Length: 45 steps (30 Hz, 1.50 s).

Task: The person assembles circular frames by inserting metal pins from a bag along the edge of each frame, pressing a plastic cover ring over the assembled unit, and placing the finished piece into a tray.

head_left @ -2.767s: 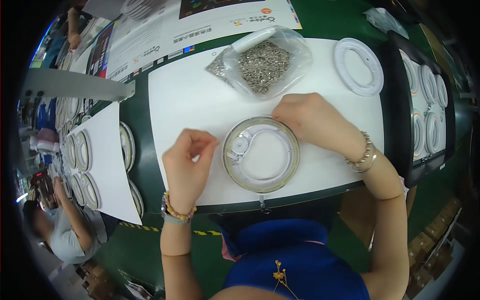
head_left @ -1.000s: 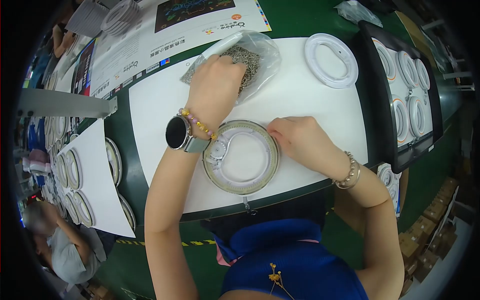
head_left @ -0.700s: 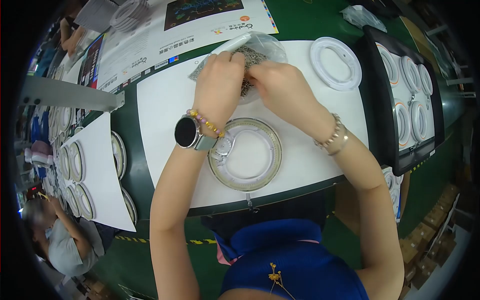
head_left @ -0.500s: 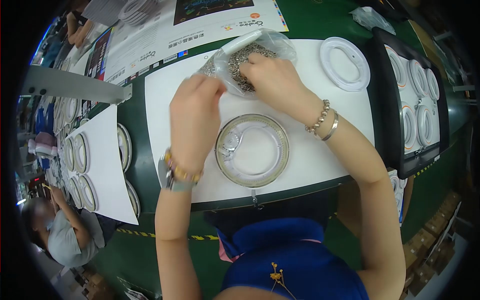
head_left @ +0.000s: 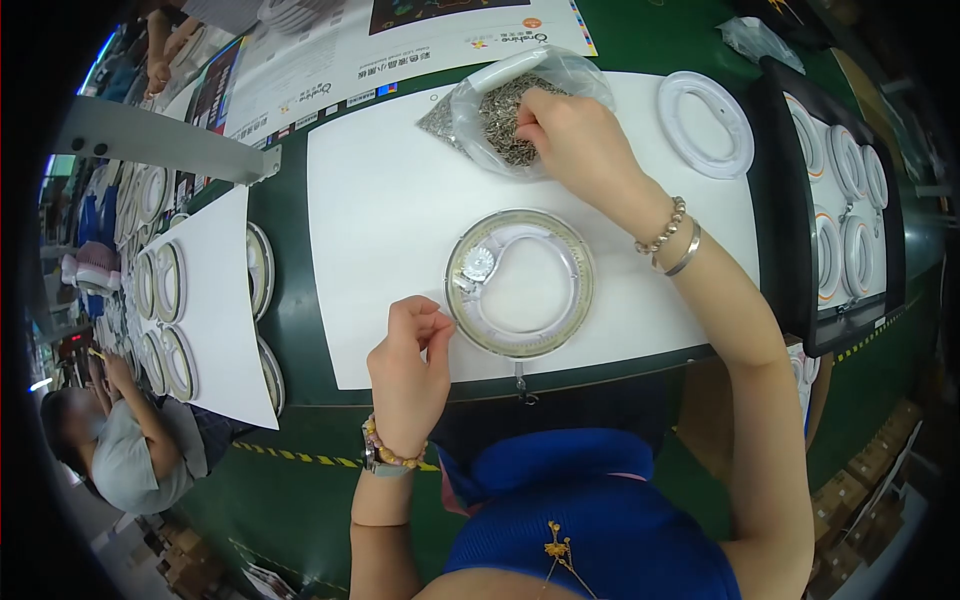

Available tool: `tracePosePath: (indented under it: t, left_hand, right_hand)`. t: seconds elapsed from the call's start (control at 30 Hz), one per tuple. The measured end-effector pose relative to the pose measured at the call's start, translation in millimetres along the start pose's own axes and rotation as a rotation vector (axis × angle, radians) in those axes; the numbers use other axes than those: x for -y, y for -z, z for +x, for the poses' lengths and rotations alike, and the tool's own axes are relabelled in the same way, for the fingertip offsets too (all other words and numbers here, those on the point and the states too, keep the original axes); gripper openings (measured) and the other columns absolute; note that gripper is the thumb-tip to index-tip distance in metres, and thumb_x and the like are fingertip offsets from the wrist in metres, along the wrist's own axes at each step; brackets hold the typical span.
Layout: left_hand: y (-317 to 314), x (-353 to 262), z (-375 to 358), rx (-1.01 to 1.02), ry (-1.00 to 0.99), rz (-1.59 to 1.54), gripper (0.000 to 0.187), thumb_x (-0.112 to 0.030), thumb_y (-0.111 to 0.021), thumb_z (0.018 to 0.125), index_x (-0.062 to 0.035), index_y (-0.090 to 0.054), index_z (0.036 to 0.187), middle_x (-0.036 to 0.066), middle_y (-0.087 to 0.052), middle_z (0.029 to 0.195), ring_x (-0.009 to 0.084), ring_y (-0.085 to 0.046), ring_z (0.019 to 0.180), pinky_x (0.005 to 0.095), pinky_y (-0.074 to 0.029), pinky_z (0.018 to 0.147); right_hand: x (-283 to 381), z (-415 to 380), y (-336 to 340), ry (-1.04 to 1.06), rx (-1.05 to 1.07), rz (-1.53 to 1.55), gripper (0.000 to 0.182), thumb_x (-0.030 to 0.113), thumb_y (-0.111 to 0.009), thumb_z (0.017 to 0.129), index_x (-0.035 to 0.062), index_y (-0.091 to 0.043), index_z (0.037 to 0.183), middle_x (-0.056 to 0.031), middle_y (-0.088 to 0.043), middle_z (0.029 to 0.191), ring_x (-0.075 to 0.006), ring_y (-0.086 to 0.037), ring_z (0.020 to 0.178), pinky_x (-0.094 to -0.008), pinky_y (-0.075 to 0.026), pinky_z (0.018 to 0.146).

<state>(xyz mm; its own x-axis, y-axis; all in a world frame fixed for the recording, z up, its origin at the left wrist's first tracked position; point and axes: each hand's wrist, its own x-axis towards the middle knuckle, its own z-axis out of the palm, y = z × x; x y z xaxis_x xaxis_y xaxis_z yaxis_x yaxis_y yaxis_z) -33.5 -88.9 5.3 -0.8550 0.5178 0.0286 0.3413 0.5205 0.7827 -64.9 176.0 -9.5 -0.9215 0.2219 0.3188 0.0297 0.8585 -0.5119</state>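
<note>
A clear plastic bag [head_left: 590,85] full of small metal pieces that look like screws [head_left: 510,125] lies open on a white sheet [head_left: 380,210]. My right hand [head_left: 580,135] reaches into its mouth, fingertips pinched among the pieces; what they grip is hidden. In front of me lies a round ring-shaped housing [head_left: 575,320] with a clear rim, a white inner ring and a small gear-like part [head_left: 478,263] at its upper left. Beside the rim's lower left, my left hand [head_left: 412,360] is closed in a pinch; anything between the fingertips is too small to make out.
A plain white ring [head_left: 745,150] lies at the sheet's right. Beyond it, a black tray [head_left: 785,250] holds several white rings. On the left are a metal bracket [head_left: 170,140] and another sheet [head_left: 215,300] with more rings. A person [head_left: 145,435] sits at far left.
My left hand has left the bag and come down toward me, beside the ring housing's left edge. My right hand remains at the bag. The view has shifted slightly.
</note>
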Motion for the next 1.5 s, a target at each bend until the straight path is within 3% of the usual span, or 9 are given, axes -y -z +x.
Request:
tracePosePath:
  t: [0.23, 0.53, 0.63, 0.83, 1.0, 1.13, 1.27, 1.33, 1.5]
  left_hand:
    - [-5.2, 1.9, 0.2, -0.041, -0.057, 0.030, 0.020, 0.006, -0.062, 0.082, 0.0023, -0.049, 0.097, 0.012, -0.067, 0.079, 0.0211, -0.069, 0.071, 0.0278, -0.054, 0.064]
    - [-19.1, 6.6, -11.7, -0.192, -0.019, 0.017, 0.021, 0.005, -0.062, 0.083, 0.0019, -0.046, 0.096, 0.014, -0.068, 0.081, 0.0196, -0.069, 0.075, 0.0279, -0.055, 0.069]
    - [-21.4, 7.2, -13.7, -0.221, -0.046, 0.068, 0.020, 0.003, -0.064, 0.082, 0.0022, -0.050, 0.096, 0.013, -0.068, 0.080, 0.0232, -0.069, 0.073, 0.0298, -0.055, 0.065]
    - [-10.5, 3.0, -10.7, -0.151, -0.088, 0.185, 0.024, 0.001, -0.065, 0.081, -0.0003, -0.054, 0.103, 0.011, -0.069, 0.079, 0.0224, -0.069, 0.069, 0.0290, -0.052, 0.060]
    - [17.8, -8.1, 11.9, -0.071, -0.014, 0.256, 0.024, 0.000, -0.065, 0.081, -0.0032, -0.057, 0.103, 0.011, -0.070, 0.077, 0.0218, -0.068, 0.066, 0.0285, -0.052, 0.058]
    - [22.3, -26.6, 55.5, -0.156, -0.269, 0.285, 0.018, -0.001, -0.065, 0.082, -0.0039, -0.060, 0.099, 0.011, -0.070, 0.076, 0.0135, -0.068, 0.066, 0.0250, -0.049, 0.055]
    - [-18.0, -36.8, 122.1, -0.173, -0.546, 0.325, 0.011, -0.005, -0.065, 0.081, -0.0028, -0.060, 0.091, 0.012, -0.068, 0.080, 0.0256, -0.066, 0.069, 0.0328, -0.050, 0.059]
    - [-41.1, -44.9, 143.9, -0.140, -0.568, 0.508, 0.011, -0.007, -0.066, 0.078, -0.0042, -0.061, 0.087, 0.010, -0.065, 0.079, 0.0295, -0.061, 0.079, 0.0394, -0.048, 0.068]
    - [-70.1, -39.0, 160.9, -0.017, -0.630, 0.649, 0.003, -0.006, -0.065, 0.073, -0.0068, -0.063, 0.075, 0.007, -0.061, 0.080, 0.0280, -0.056, 0.087, 0.0427, -0.044, 0.076]
  right_hand:
    - [-11.6, -1.8, 4.3, -0.038, -0.063, 0.181, 0.005, 0.009, -0.059, 0.082, 0.0046, -0.061, 0.081, -0.0122, -0.066, 0.074, -0.0306, -0.064, 0.071, -0.0399, -0.050, 0.065]
    - [-6.4, -2.8, 0.0, -0.047, -0.029, 0.021, 0.007, 0.010, -0.061, 0.083, 0.0039, -0.064, 0.083, -0.0111, -0.066, 0.079, -0.0269, -0.064, 0.069, -0.0341, -0.050, 0.063]
    - [-3.6, -5.7, -6.3, 0.035, -0.075, -0.142, 0.007, 0.011, -0.061, 0.083, 0.0047, -0.065, 0.083, -0.0104, -0.065, 0.084, -0.0256, -0.064, 0.074, -0.0342, -0.051, 0.065]
    - [12.1, -35.7, 13.9, 0.123, -0.318, 0.121, 0.006, 0.009, -0.060, 0.083, 0.0031, -0.061, 0.084, -0.0109, -0.060, 0.081, -0.0286, -0.062, 0.074, -0.0363, -0.050, 0.063]
    - [25.8, -108.4, 40.9, -0.241, -0.047, 0.274, 0.003, 0.005, -0.060, 0.083, 0.0024, -0.058, 0.084, -0.0121, -0.059, 0.080, -0.0300, -0.060, 0.071, -0.0359, -0.048, 0.062]
    - [32.3, -142.0, 39.5, -0.252, 0.044, 0.236, 0.006, 0.003, -0.061, 0.082, 0.0011, -0.057, 0.086, -0.0124, -0.060, 0.080, -0.0298, -0.060, 0.070, -0.0355, -0.049, 0.062]
    - [34.7, -147.2, 33.6, -0.216, 0.012, 0.206, 0.008, 0.001, -0.061, 0.080, 0.0011, -0.057, 0.087, -0.0116, -0.060, 0.081, -0.0291, -0.061, 0.070, -0.0348, -0.050, 0.061]
    - [34.9, -147.6, 29.7, -0.191, -0.009, 0.170, 0.008, 0.001, -0.062, 0.080, 0.0015, -0.057, 0.087, -0.0110, -0.060, 0.081, -0.0284, -0.061, 0.069, -0.0345, -0.050, 0.060]
    - [36.9, -149.9, 31.2, -0.164, -0.018, 0.135, 0.009, -0.003, -0.064, 0.078, 0.0004, -0.059, 0.086, -0.0112, -0.060, 0.079, -0.0258, -0.061, 0.065, -0.0313, -0.049, 0.059]
